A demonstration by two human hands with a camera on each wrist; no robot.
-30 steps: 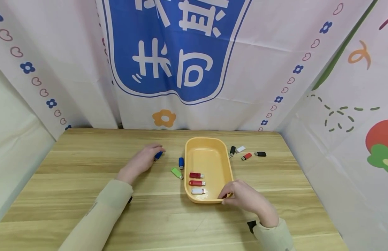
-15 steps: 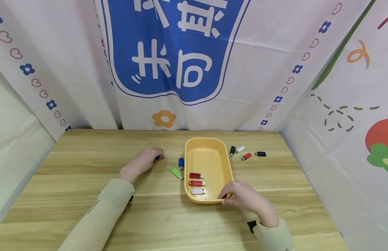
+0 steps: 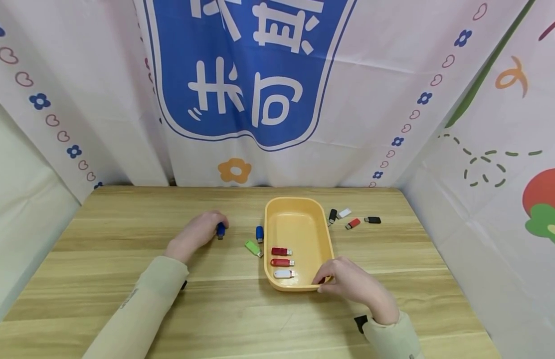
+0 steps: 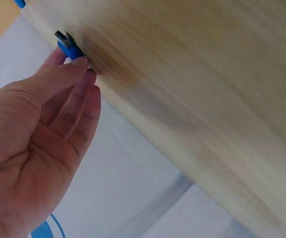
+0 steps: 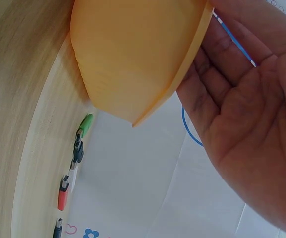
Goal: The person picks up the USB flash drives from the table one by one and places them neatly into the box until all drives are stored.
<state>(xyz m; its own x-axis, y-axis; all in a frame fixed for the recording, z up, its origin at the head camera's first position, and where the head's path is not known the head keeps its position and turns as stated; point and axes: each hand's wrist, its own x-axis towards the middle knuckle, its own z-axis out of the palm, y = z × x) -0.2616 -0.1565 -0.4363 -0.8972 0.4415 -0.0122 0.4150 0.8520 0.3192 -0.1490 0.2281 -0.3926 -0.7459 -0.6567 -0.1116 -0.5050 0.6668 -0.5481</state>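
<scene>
My left hand (image 3: 201,228) pinches a blue USB stick (image 4: 69,48) between thumb and fingers, its metal plug pointing away from the fingertips. In the head view it is over the left half of the table. My right hand (image 3: 349,281) grips the near right corner of the yellow tray (image 3: 299,201), fingers over the rim and thumb outside. A dark red bit (image 3: 321,280) shows beneath those fingers, mostly hidden. Inside the tray lie a dark red USB stick (image 3: 280,252), a red one (image 3: 281,263) and a white one (image 3: 283,273) in a column along the left side.
Left of the tray lie another blue USB stick (image 3: 259,234) and a green one (image 3: 253,248). To its right are a black stick (image 3: 333,215), a white stick (image 3: 344,213), a red stick (image 3: 353,224) and another black one (image 3: 373,220). A printed curtain (image 3: 371,99) hangs behind the table.
My left hand has drawn slightly back and left with the blue USB stick, which now points its plug toward the near side. My right hand and the tray have stayed put.
</scene>
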